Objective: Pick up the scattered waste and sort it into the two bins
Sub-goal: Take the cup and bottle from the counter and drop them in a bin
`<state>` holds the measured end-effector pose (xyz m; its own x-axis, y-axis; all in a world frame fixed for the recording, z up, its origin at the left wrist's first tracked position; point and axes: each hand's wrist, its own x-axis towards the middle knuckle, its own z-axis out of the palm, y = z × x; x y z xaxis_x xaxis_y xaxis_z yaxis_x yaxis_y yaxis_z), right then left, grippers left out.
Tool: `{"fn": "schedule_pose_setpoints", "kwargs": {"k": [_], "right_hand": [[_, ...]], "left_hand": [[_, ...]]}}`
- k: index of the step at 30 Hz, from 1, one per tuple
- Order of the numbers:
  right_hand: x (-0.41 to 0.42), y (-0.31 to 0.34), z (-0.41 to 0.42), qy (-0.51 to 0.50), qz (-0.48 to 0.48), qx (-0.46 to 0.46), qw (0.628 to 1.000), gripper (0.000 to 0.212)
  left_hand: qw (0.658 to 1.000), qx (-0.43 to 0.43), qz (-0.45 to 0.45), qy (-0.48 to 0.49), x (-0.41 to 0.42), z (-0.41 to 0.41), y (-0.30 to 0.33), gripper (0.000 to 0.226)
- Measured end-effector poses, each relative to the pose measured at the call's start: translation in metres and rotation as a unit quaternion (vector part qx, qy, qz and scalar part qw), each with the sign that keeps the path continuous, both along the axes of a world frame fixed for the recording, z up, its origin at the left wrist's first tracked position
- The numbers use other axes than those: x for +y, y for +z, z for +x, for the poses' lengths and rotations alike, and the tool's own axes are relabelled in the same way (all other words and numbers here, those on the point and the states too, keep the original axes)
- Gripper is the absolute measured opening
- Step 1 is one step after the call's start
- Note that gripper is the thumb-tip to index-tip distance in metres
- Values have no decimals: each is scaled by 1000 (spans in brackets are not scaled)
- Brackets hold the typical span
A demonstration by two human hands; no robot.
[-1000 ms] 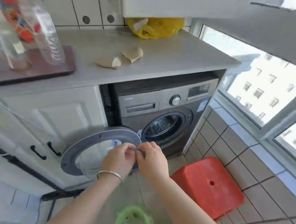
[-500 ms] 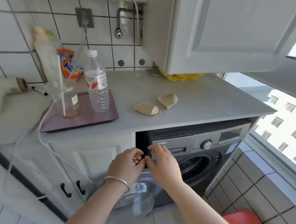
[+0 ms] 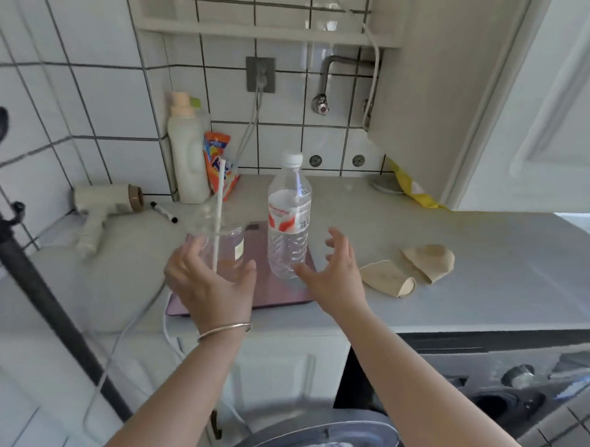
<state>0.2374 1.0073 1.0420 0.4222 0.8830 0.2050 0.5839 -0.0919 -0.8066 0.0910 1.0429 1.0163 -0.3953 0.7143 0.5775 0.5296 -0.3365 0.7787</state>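
Observation:
A clear plastic cup [image 3: 227, 247] with a white straw stands on a purple tray [image 3: 273, 298] on the counter. A clear water bottle [image 3: 289, 220] with a white cap and red label stands upright beside it on the same tray. My left hand [image 3: 209, 286] is open, its fingers spread just in front of the cup; whether it touches the cup I cannot tell. My right hand [image 3: 334, 274] is open, fingers apart, just right of the bottle's base, not touching it. Two beige crumpled pieces [image 3: 387, 280] [image 3: 430, 260] lie on the counter to the right.
A white detergent bottle [image 3: 187, 153], an orange packet [image 3: 219, 162], a hair dryer [image 3: 103, 206] and a marker [image 3: 163, 211] sit at the back left. A yellow bag [image 3: 413, 191] lies under the wall cabinet [image 3: 518, 85]. The washing machine [image 3: 507, 386] with its open door [image 3: 308, 441] is below. A black pole [image 3: 33, 281] leans at left.
My view has risen from the washing machine to the counter. Both hands, held together in front of the machine before, have lifted, parted and opened near the cup and bottle.

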Motion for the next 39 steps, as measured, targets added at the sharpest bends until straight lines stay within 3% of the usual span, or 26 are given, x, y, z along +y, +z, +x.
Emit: {"fn": "schedule_pose_setpoints", "kwargs": {"k": [3, 7, 12, 17, 21, 30, 39], "right_hand": [[35, 6, -6, -1, 9, 55, 998, 106], [66, 2, -11, 4, 4, 121, 993, 113], [87, 2, -14, -26, -1, 119, 993, 74], [77, 10, -16, -5, 2, 110, 994, 67], [42, 19, -14, 3, 21, 109, 994, 64], [-110, 4, 6, 38, 22, 152, 987, 62], [-266, -127, 30, -18, -69, 242, 968, 60]], "left_hand": [[999, -22, -38, -2, 34, -12, -2, 102], [977, -89, -169, -92, 62, -17, -6, 118], [966, -91, -215, -108, 80, -14, -11, 98], [969, -82, -197, -126, 75, -6, -4, 69], [968, -63, -183, -161, 48, -1, 8, 61], [955, -58, -125, -264, -90, 8, 11, 79], [922, -61, -247, -292, -236, 10, -115, 101]]}}
